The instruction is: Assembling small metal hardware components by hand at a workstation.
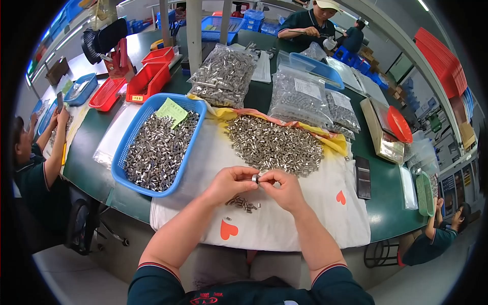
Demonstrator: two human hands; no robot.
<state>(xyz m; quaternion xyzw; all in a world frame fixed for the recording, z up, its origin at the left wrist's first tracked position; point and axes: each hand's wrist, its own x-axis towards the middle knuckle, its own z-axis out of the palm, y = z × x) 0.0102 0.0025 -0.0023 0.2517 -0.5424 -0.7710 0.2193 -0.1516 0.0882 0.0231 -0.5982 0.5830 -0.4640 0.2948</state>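
Over the white cloth, my two hands meet at a small silver ring-shaped metal part. My left hand pinches it between thumb and fingertips. From the other side, the closed fingertips of my right hand press on the same part; whether they hold a second small piece is hidden. Just beyond my hands spreads a large heap of small metal cylinders. A little pile of similar cylinders lies below my left hand, with one cylinder apart from it.
At the left, a blue basket holds many cylinders and a green slip. Bulging clear bags of metal parts stand behind the heap. Red bins sit far left; a black case and a scale are right. Other people work around the table.
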